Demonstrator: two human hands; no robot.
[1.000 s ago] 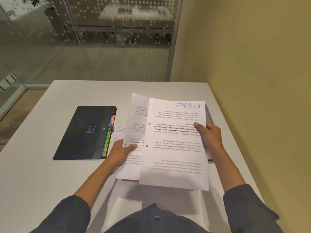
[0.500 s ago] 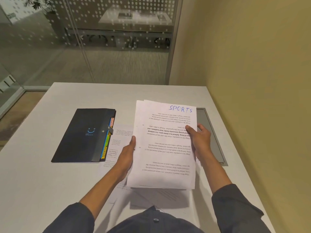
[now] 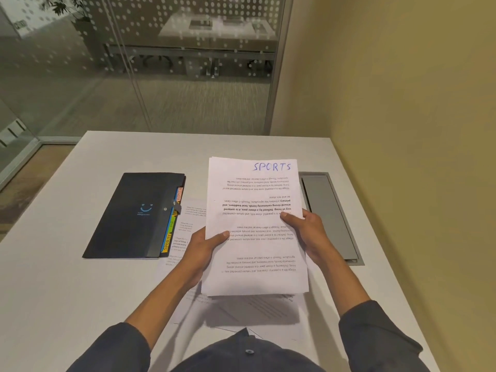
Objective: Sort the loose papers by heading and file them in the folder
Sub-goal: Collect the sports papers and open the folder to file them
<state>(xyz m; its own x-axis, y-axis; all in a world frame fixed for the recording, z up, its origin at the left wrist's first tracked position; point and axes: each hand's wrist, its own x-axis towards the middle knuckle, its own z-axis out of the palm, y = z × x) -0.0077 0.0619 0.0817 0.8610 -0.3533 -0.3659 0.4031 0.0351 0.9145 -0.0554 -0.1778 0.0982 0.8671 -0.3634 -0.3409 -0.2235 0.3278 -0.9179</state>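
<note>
Above the white tabletop (image 3: pixel 67 277), the left hand (image 3: pixel 200 251) and right hand (image 3: pixel 308 232) each clamp a side of the squared white paper stack headed SPORTS (image 3: pixel 255 229). Best keep edges flush, then slide it behind the yellow SPORTS tab (image 3: pixel 167 242) of the closed black folder (image 3: pixel 134 216).

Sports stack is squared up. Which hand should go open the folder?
Left, probably. The left hand holds the SPORTS stack on the side nearest the closed folder; the right hand can hold the stack alone.
</note>
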